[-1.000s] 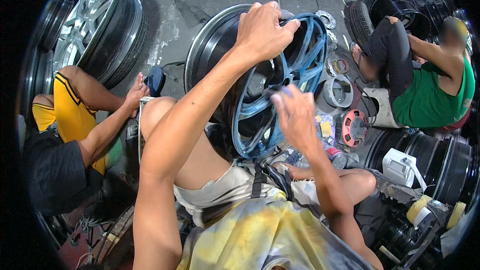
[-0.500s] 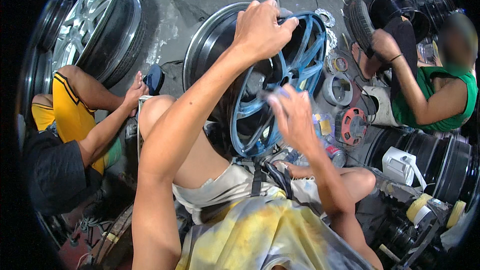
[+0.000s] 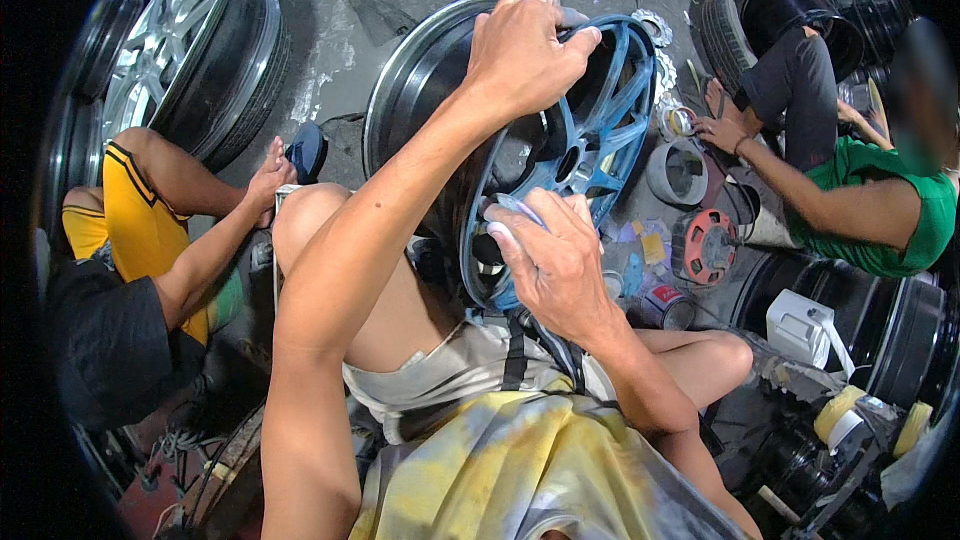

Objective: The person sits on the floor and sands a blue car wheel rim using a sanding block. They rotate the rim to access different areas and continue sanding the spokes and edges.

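A car wheel rim (image 3: 585, 155) with blue spokes and a dark barrel stands tilted in front of my knees. My left hand (image 3: 525, 52) is closed over its upper edge, fingers wrapped round the lip. On the lower left part of the spoked face, my right hand (image 3: 560, 252) is bent, with thumb and fingers close together. A thin greyish piece (image 3: 515, 208) shows at its fingertips; its kind is hidden by the hand.
Another person in green (image 3: 860, 210) sits at right, a hand by a tape roll (image 3: 678, 121) and a grey ring (image 3: 677, 174). A red-and-black disc (image 3: 704, 247) and can (image 3: 665, 308) lie nearer. At left sit a person in yellow shorts (image 3: 150, 205) and a silver wheel (image 3: 165, 50).
My right hand has shifted slightly left and down across the spokes. My left hand stays on the rim's edge. The person in green has leaned and lowered a hand toward the tape roll.
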